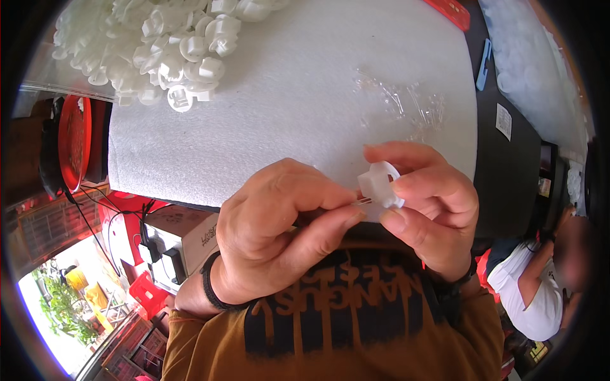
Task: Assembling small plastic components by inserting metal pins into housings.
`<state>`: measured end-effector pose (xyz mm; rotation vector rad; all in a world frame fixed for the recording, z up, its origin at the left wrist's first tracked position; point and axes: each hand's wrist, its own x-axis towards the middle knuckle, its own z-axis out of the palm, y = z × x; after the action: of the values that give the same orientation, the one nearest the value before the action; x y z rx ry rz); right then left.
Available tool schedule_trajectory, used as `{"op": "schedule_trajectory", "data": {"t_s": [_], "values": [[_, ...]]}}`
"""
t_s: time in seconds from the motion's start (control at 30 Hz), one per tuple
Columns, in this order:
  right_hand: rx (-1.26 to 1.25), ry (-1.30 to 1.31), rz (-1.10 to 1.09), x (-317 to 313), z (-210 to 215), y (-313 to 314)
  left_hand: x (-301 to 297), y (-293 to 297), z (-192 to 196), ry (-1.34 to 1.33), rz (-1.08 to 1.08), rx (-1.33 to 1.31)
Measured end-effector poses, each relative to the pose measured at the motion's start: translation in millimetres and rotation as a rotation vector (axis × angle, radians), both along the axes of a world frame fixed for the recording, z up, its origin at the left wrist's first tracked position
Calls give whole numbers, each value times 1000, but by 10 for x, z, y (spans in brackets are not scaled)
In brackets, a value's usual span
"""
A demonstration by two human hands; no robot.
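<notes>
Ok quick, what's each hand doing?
Left hand: closed, pinching a thin clear pin.
Right hand: closed, holding a white plastic piece.

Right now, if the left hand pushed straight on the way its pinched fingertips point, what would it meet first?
The left hand points toward the person's right, so it would first meet the small white round plastic part gripped by the right hand. Its fingertips look almost against it already, though depth is hard to judge.
</notes>
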<state>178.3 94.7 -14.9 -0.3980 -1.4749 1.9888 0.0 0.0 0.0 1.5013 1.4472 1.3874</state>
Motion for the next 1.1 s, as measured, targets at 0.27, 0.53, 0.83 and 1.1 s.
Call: {"op": "schedule_trajectory", "data": {"t_s": [0.27, 0.53, 0.83, 1.1], "values": [[131, -79, -20, -8, -28, -3, 36, 11, -31, 168, 44, 35], [153, -91, -7, 23, -26, 21, 70, -4, -63, -15, 81, -46], [194, -99, 10, 36, -7, 23, 90, 32, -74, 166, 31, 5], [290, -148, -43, 55, -20, 36, 112, 13, -44, 141, 94, -27]]}}
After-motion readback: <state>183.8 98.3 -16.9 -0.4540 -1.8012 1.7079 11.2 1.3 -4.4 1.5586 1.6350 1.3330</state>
